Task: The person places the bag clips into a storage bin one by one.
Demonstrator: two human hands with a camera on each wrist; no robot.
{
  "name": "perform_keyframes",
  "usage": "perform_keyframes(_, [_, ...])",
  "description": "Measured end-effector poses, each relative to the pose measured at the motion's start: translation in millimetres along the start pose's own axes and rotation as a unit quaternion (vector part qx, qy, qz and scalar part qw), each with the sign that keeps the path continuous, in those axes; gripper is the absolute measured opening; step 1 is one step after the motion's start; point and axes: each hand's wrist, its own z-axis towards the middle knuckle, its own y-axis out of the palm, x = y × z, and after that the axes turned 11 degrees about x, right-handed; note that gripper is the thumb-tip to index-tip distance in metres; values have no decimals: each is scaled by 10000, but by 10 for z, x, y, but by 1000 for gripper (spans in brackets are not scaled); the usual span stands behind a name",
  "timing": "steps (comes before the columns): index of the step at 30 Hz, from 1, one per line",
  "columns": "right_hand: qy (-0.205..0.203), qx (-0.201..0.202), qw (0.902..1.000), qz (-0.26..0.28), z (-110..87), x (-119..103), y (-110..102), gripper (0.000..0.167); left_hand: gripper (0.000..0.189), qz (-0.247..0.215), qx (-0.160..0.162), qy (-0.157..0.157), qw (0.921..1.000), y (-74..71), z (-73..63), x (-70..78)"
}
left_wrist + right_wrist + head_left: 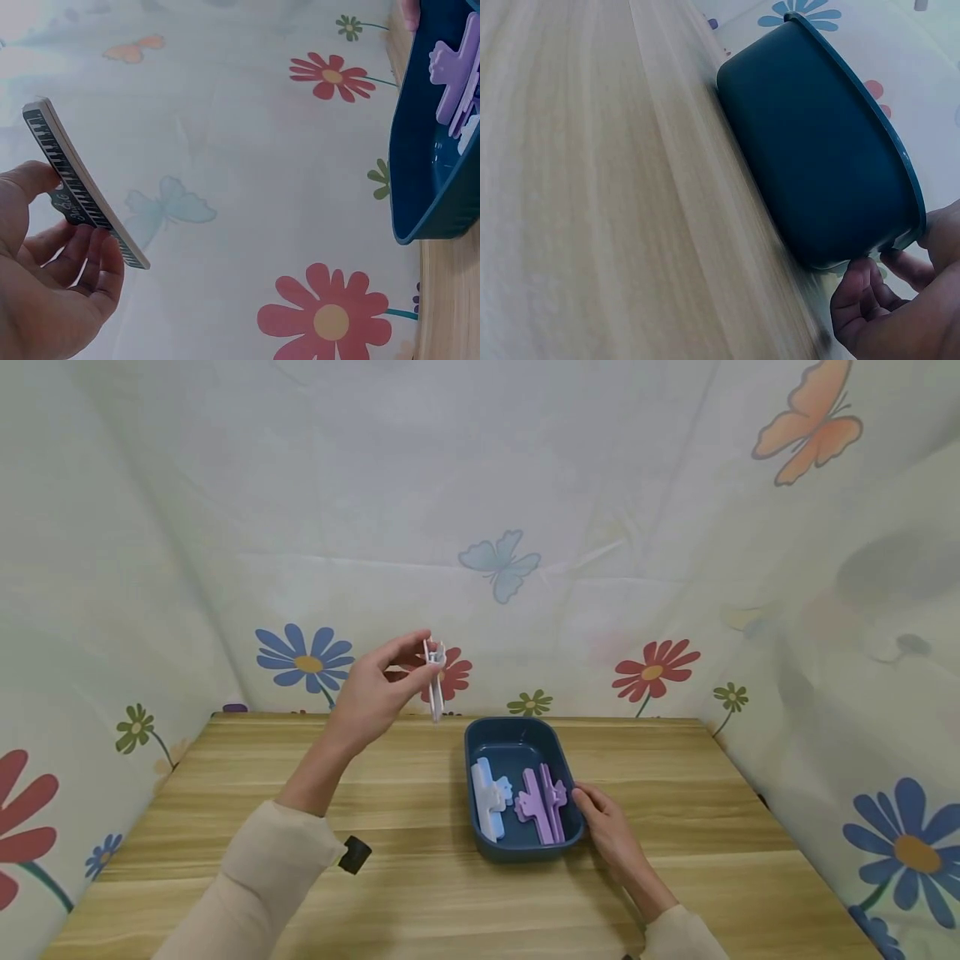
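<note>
In the head view my left hand [371,697] is raised above the table, pinching a white clip [437,693] between thumb and fingers. The left wrist view shows a black-and-white piano-key pattern along the clip [84,191]. My right hand [613,839] grips the near right corner of a dark blue bin [525,853], thumb at the rim; in the right wrist view its curled fingers meet the outer wall of the bin [817,142]. Inside the bin, a white clip [486,802] and a light blue clip [503,791] lie on the left, with two purple clips [536,810] to the right.
The bin stands on a wood-grain table [405,893], right of centre. A cloth backdrop [360,485] printed with flowers and butterflies rises behind the table and along both sides. A small black object [356,855] shows at the left sleeve cuff.
</note>
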Motion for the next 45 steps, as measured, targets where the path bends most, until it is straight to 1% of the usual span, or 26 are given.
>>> perform_keyframes(5, [-35,9,10000,-14,9,0,5,38,54,27,0,-28,10000,-1,21,10])
perform_keyframes(9, [-29,7,10000,72,16,4,6,38,53,3,-12,-40,10000,15,17,-1])
perform_keyframes(19, [-10,36,9999,108,19,13,11,37,56,42,-66,-256,9996,57,-7,-57])
perform_keyframes(23, [-34,53,9999,113,14,13,11,37,55,56,-113,-283,9995,75,-12,-72])
perform_keyframes(27, [-46,49,9999,148,-2,3,0,39,55,95,-156,-273,9995,108,-17,-69])
perform_keyframes(33, [54,62,9999,144,9,5,0,39,52,200,-165,-247,9994,172,-28,-102])
perform_keyframes(40, [68,104,9999,26,1,-11,5,38,50,103,-275,-210,9993,239,-35,-138])
perform_keyframes(45, [71,79,9999,23,2,-5,10,38,53,39,-283,-222,9993,328,-43,-154])
